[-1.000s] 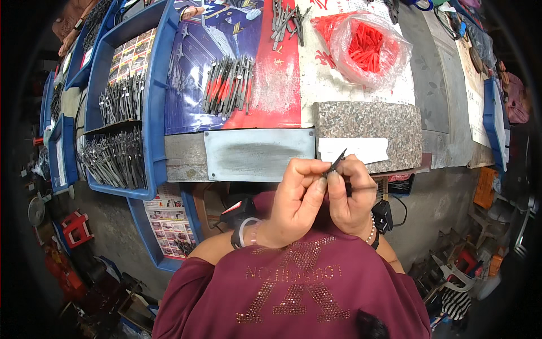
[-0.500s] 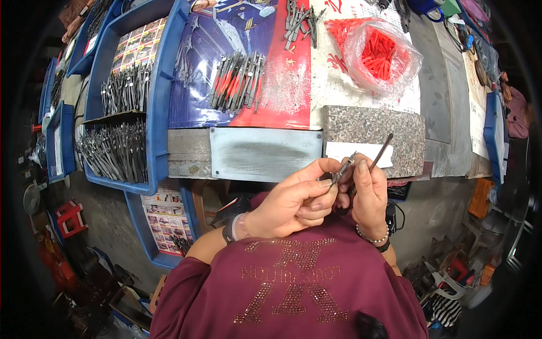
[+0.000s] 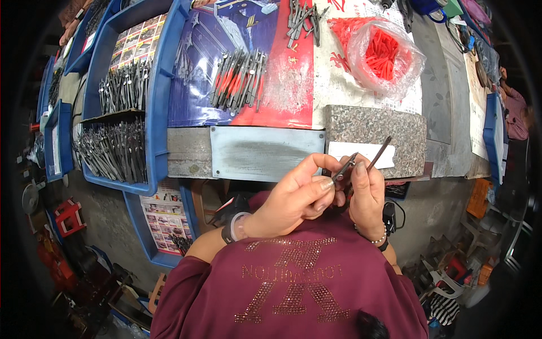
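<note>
In front of my chest, just off the bench's near edge, my two hands meet. My left hand (image 3: 293,200) is closed, pinching a slim dark metal piece (image 3: 346,166) with a bright round spot near its upper end. Close against it, my right hand (image 3: 367,200) is also closed and grips a thin dark brown rod (image 3: 380,152) with a pointed tip that sticks up past the fingers. The fingertips of my right hand are by the metal piece; whether they also hold it I cannot tell. The rod's lower end is hidden.
A blue tray (image 3: 160,101) at left holds many slim dark metal pieces. More such pieces, some with red parts (image 3: 237,82), lie on the bench. A clear bag of red strips (image 3: 384,56) stands at far right, behind a speckled stone slab (image 3: 409,130). Nearer is a grey plate (image 3: 265,152).
The fingers of my left hand have shifted slightly around the metal piece. The rod in my right hand has tipped a little to the left. Both hands stay in nearly the same place.
</note>
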`<state>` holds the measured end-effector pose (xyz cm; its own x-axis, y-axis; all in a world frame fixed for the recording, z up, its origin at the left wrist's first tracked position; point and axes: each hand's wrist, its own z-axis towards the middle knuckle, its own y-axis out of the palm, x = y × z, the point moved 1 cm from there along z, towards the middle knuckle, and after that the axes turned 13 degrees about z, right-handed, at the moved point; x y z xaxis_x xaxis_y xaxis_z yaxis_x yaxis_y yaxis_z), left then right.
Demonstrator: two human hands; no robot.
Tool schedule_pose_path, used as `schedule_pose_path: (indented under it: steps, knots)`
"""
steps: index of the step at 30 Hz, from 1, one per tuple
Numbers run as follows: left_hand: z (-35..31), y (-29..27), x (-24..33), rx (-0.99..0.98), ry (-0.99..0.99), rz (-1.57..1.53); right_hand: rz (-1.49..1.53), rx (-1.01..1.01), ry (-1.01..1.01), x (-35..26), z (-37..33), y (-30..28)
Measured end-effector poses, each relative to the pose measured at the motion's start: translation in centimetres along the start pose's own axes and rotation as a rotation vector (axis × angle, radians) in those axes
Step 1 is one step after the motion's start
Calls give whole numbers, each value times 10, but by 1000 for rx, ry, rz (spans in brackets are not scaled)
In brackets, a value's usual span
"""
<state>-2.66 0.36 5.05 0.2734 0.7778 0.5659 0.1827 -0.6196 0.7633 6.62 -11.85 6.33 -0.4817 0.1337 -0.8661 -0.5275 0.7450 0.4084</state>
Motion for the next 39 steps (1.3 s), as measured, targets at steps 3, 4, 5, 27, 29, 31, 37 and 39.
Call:
schedule_pose_path:
  steps: [3,4,5,27,29,31,37,39]
  knots:
    - [-2,3,1,75,124,229,11,-7,-7,3,0,1]
    - [-2,4,1,80,189,280,16,-6,-9,3,0,1]
    - [-2,4,1,100,201,335,25,-21,-12,4,0,1]
    - [-15,-10,2,171,161,687,149,80,-47,14,0,1]
    - [-17,-12,2,126,135,646,143,69,-38,15,2,0]
    - [-17,-10,1,101,183,605,197,42,-38,15,3,-2]
    - [-12,-7,-1,131,168,503,137,76,27,17,-3,3]
    - [-11,-6,-1,148,164,520,88,47,60,19,-5,5]
